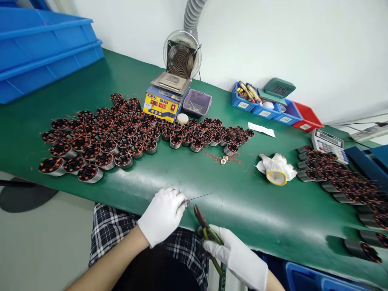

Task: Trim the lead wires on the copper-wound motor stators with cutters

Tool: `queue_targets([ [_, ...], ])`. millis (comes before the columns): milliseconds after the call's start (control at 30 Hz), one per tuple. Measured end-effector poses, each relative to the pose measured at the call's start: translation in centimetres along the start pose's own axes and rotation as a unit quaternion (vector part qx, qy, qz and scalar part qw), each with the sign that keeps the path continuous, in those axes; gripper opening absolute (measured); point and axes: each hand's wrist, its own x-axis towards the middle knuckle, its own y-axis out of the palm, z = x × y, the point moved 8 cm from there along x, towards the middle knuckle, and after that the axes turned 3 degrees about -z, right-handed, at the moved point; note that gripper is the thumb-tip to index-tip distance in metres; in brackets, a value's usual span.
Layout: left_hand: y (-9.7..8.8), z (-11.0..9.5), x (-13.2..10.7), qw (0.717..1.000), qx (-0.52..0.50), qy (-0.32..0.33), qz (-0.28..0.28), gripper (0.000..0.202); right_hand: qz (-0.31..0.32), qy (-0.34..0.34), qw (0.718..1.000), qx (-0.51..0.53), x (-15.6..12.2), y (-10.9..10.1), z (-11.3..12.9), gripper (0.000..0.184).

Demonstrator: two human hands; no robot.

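My left hand (163, 214), in a white glove, is closed over the near edge of the table. A thin dark wire (200, 197) sticks out to the right from its fingertips; the end inside the fingers is hidden. Close by on the right, my gloved right hand (233, 252) is wrapped round green-handled cutting pliers (201, 218). Their jaws point up and to the left, a little below the wire and apart from it. Beyond my hands stand many wire-wound motor stators (91, 173) in metal rings. Copper wire scraps (216, 157) lie beside two small white round pieces (224, 160).
A soldering pot (160, 104) with a lit display stands behind the stators, beside a purple tray (197, 103) and a fume extractor (180, 58). To the right are a crumpled white glove (276, 166), small bins (289, 117), a calculator (329, 144) and more stators (351, 186). Blue crates (45, 48) rise at left.
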Motion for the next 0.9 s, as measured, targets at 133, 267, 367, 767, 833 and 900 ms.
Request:
queue_targets([
  [133, 0.2, 0.0, -0.1, 1.000, 0.010, 0.005, 0.005, 0.021, -0.011, -0.015, 0.999, -0.030, 1.0, 0.6, 1.2, 0.012],
  [267, 0.1, 0.0, -0.1, 1.000, 0.017, 0.002, 0.005, 0.022, -0.007, -0.015, 0.999, -0.033, 1.6, 1.0, 1.8, 0.012],
  [367, 0.1, -0.1, -0.1, 1.000, 0.021, -0.002, 0.004, 0.023, -0.013, -0.014, 1.000, 0.003, 1.6, 1.3, 1.8, 0.017],
  [767, -0.3, 1.0, -0.5, 0.999, 0.031, 0.010, -0.040, 0.022, 0.156, 0.019, 0.897, 0.413, 3.2, 1.2, 0.9, 0.034],
  [833, -1.3, 1.6, -0.9, 0.996, 0.034, 0.006, -0.086, 0.021, 0.131, -0.024, 0.890, 0.436, 4.7, -1.3, 1.2, 0.033],
  [900, -2.8, 1.8, -1.6, 0.987, 0.048, 0.019, -0.151, 0.023, 0.054, -0.086, 0.903, 0.417, 6.6, -5.3, 1.7, 0.031],
])
